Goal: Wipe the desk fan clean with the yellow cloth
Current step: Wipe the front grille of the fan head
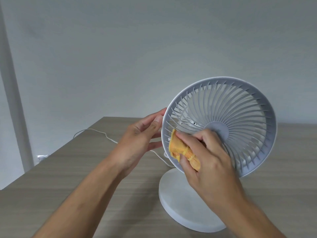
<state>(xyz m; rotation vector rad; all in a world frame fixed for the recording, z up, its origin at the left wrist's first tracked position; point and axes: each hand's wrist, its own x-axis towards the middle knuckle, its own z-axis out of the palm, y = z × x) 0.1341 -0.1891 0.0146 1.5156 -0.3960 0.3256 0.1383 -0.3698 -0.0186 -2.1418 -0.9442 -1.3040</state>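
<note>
A white desk fan (240, 107) stands on a round white base (181, 208) on the wooden table, its curved-rib front grille tilted up toward me. My right hand (207, 155) grips a bunched yellow cloth (178, 148) and presses it against the lower left of the grille, just left of the centre hub. My left hand (140, 138) holds the fan's left rim, thumb on the front edge and fingers behind it.
The wood-grain table (77, 186) runs back to a plain grey wall. A white power cord (96, 131) trails from behind the fan across the table to the left. A wall socket (42, 158) shows beyond the table's left edge.
</note>
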